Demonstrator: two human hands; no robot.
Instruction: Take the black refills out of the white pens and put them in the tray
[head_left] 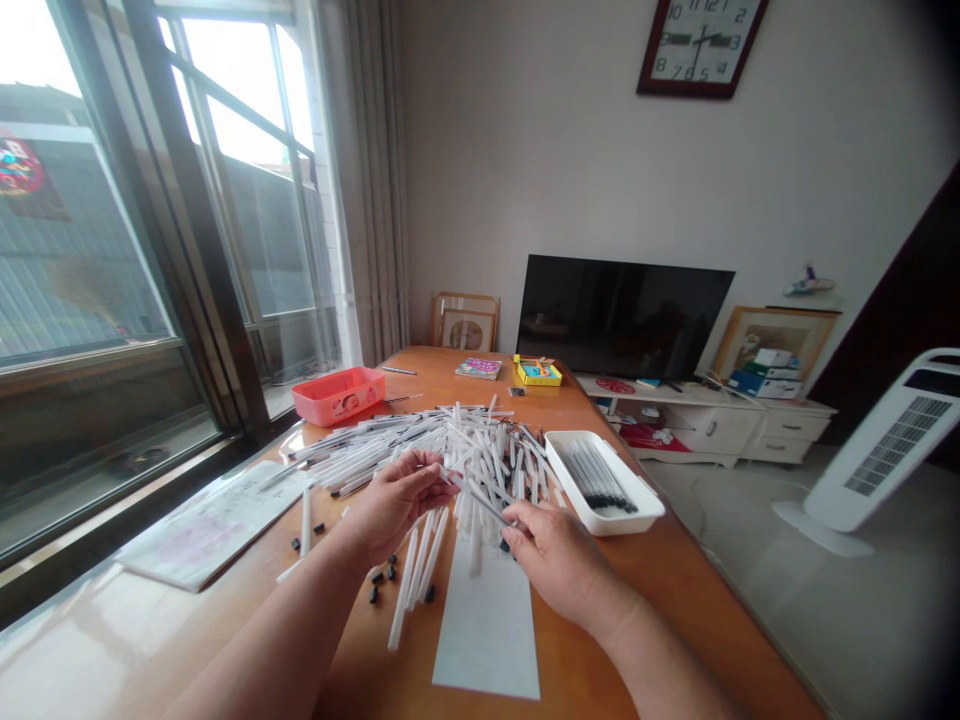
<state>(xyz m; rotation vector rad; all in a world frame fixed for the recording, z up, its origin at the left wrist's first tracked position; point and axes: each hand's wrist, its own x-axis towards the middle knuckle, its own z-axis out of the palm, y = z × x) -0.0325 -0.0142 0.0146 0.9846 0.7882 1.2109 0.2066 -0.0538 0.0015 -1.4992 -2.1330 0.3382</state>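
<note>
Head view: the left hand (396,503) has its fingers curled in and its fingertips pinched on one end of a white pen barrel (478,498). The right hand (559,560) is closed on the barrel's other end, palm down. The barrel slants between the two hands, just above the near edge of the pile of white barrels (450,435). Whether the dark tip at the right hand belongs to the barrel or to a separate piece cannot be told. Below the hands a white sheet of paper (487,625) lies flat on the wooden table (675,580), and a few loose barrels rest across its upper edge and beside its left side. Small black caps (382,580) are scattered on the wood under the left wrist, with a few more further left. To the right of the pile, close beside it, a white tray (645,512) holds a row of dark refills (600,480). At the left edge of the table an open booklet (210,520) lies near the window. Beyond the pile stand a pink basket (337,393), a small book (478,368) and a yellow box (538,373). Behind the table a dark television (622,315) sits on a low white cabinet (720,420), a wall clock (701,40) hangs above it, and a white fan (885,450) stands on the floor to the right.
</note>
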